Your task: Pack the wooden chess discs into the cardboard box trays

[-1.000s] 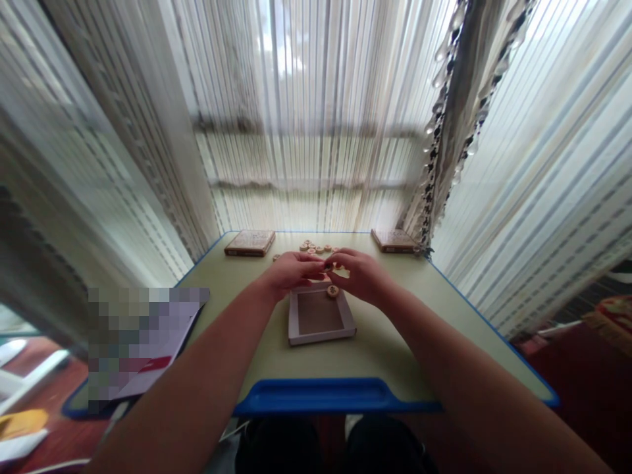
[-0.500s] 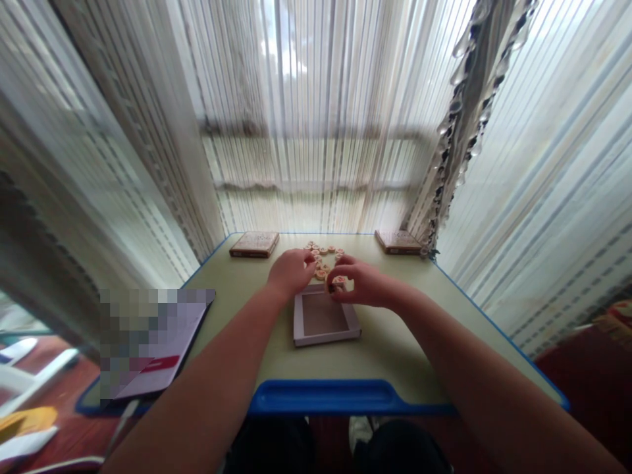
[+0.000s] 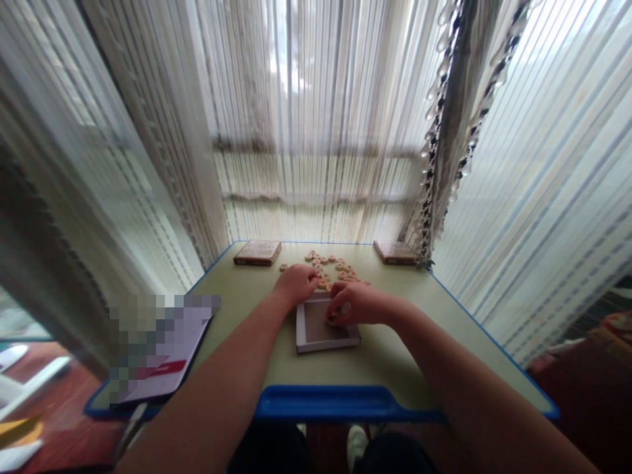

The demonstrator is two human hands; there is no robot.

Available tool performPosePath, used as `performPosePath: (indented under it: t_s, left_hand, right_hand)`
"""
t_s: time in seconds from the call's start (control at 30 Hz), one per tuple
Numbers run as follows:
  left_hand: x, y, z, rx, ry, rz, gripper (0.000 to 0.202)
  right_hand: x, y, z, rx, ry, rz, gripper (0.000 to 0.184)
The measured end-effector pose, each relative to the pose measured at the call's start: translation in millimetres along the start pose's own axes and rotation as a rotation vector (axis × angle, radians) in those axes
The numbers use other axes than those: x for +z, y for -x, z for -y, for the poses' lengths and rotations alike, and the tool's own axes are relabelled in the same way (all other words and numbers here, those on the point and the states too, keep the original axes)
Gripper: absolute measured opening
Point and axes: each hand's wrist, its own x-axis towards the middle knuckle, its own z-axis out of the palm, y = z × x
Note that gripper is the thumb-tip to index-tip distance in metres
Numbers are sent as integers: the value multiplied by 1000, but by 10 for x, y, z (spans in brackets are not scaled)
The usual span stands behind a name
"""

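Note:
A shallow white cardboard box (image 3: pixel 307 340) with a brown inside lies in the middle of the green table (image 3: pixel 385 355). My right hand (image 3: pixel 351 305) reaches into its far right part with curled fingers pinched around a small round wooden piece. My left hand (image 3: pixel 297 284) rests curled at the box's far edge, its fingertips at the near rim of a scatter of several round wooden game pieces (image 3: pixel 332 266). What, if anything, the left fingers hold is hidden.
Two flat brown boxes lie at the table's back corners, one at the left (image 3: pixel 257 252) and one at the right (image 3: pixel 394 251). A pixelated paper (image 3: pixel 162 342) lies at the left. A blue tray lip (image 3: pixel 326 401) edges the table's front. Sheer curtains hang all around.
My right hand has come down from above the box into it with a wooden piece. My left hand has moved back toward the pile of pieces. The camera has tilted a little.

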Motion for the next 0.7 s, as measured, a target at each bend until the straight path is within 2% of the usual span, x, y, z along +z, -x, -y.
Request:
performPosePath:
  t_s: [0.17, 0.3, 0.37, 0.47, 0.7]
  left_hand:
    - [12, -19, 17, -20, -5, -28, 25]
    - [-15, -15, -21, -2, -33, -18, 26]
    - [-22, -17, -34, -9, -36, 3, 26]
    - [-18, -26, -41, -19, -31, 36, 27]
    - [-44, -19, -61, -13, -36, 62, 27]
  right_hand:
    - [1, 1, -25, 36, -7, 27, 21]
    - [1, 15, -35, 32, 29, -67, 30]
    - [6, 14, -40, 53, 68, -84, 27]
    - [10, 14, -47, 72, 99, -15, 15]
    - [-25, 40, -7, 98, 140, -15, 18]
